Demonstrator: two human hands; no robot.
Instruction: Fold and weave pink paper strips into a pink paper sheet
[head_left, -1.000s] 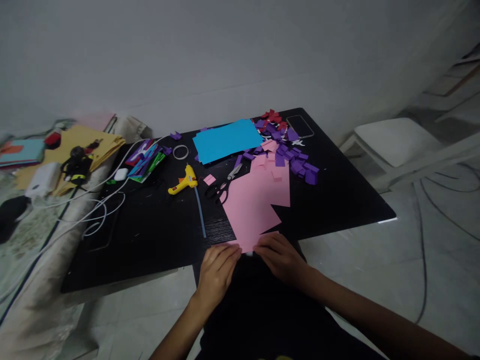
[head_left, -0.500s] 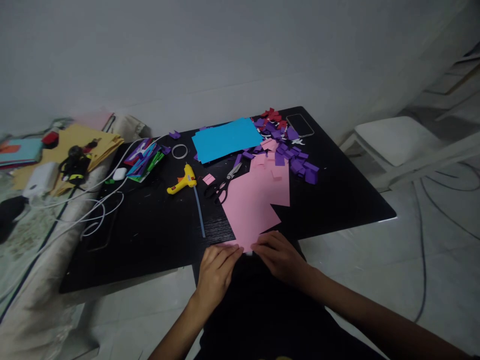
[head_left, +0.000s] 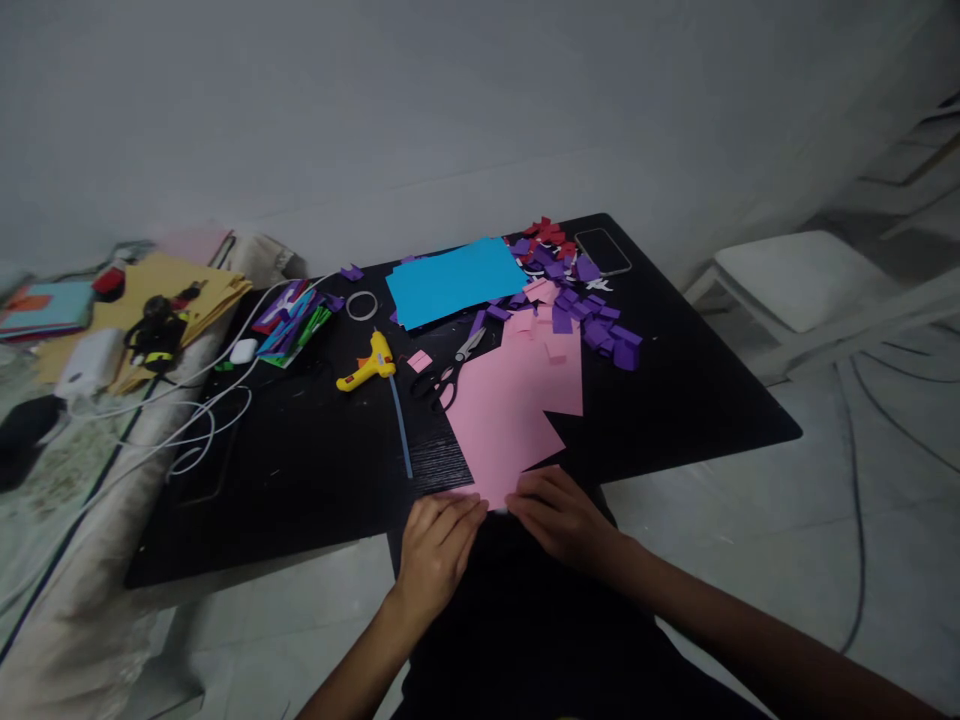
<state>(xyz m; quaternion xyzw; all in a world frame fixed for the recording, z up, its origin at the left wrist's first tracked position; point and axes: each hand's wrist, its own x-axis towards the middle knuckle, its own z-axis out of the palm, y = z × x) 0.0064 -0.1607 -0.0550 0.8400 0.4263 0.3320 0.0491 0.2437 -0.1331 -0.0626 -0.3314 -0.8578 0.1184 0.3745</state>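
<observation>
At the table's near edge, my left hand (head_left: 441, 540) and my right hand (head_left: 561, 515) face each other, with fingertips pinched on pink paper. The held pink paper (head_left: 493, 495) shows between them, with a bit sticking out past my left fingers; its exact shape is partly hidden. It overlaps the larger pink sheets (head_left: 499, 420) lying just beyond. Black-handled scissors (head_left: 448, 376) touch the left side of those sheets. A small folded pink piece (head_left: 420, 361) lies left of the scissors.
The black table (head_left: 690, 400) bears a yellow glue gun (head_left: 371, 364) with a glue stick, blue sheets (head_left: 457, 280), purple pieces (head_left: 600, 325), red pieces (head_left: 546, 235), a tape ring (head_left: 362, 306) and white cables (head_left: 202, 425). A white chair (head_left: 795, 280) stands right.
The view has shifted slightly, so everything sits a little further right and lower. Both hands keep their pinch on the pink paper; nothing else has visibly moved.
</observation>
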